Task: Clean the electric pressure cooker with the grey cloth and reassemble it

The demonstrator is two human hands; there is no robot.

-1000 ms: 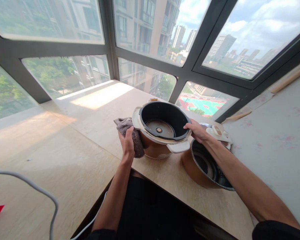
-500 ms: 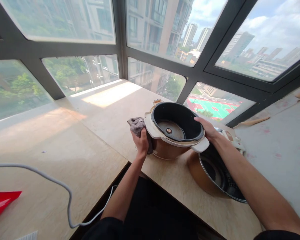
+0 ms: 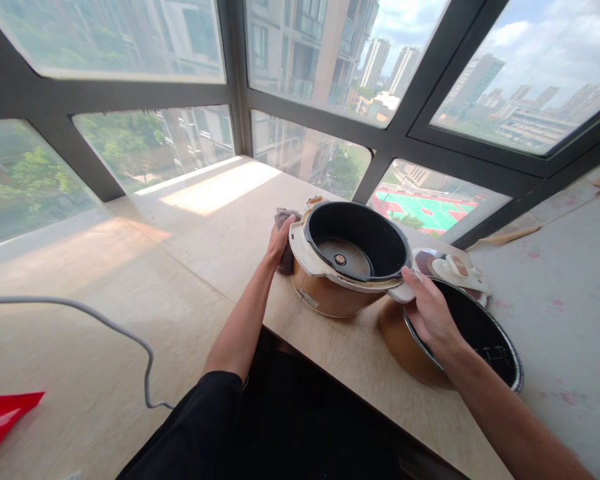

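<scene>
An open cooker body (image 3: 330, 297), tan with a white rim and a dark inside, stands on the counter near the window corner. Its floor shows a round heating plate (image 3: 347, 257) with a small button in the middle. My left hand (image 3: 279, 243) is closed on a grey-brown cloth (image 3: 285, 263), which lies against the cooker's left side. My right hand (image 3: 427, 307) grips the white handle (image 3: 401, 293) at the cooker's right. Below and behind this hand is the inner pot (image 3: 410, 353), tan outside and black inside, partly hidden by my forearm.
A white and brown lid (image 3: 455, 270) lies behind the inner pot by the wall. Across the counter's left runs a grey cable (image 3: 100, 321). A red packet (image 3: 10, 413) lies at the lower left. Windows (image 3: 300, 147) border the counter's far side.
My left hand has moved up and away along the cooker's side with the cloth. My right hand has come nearer, from the far right rim to the handle. The cooker has turned slightly.
</scene>
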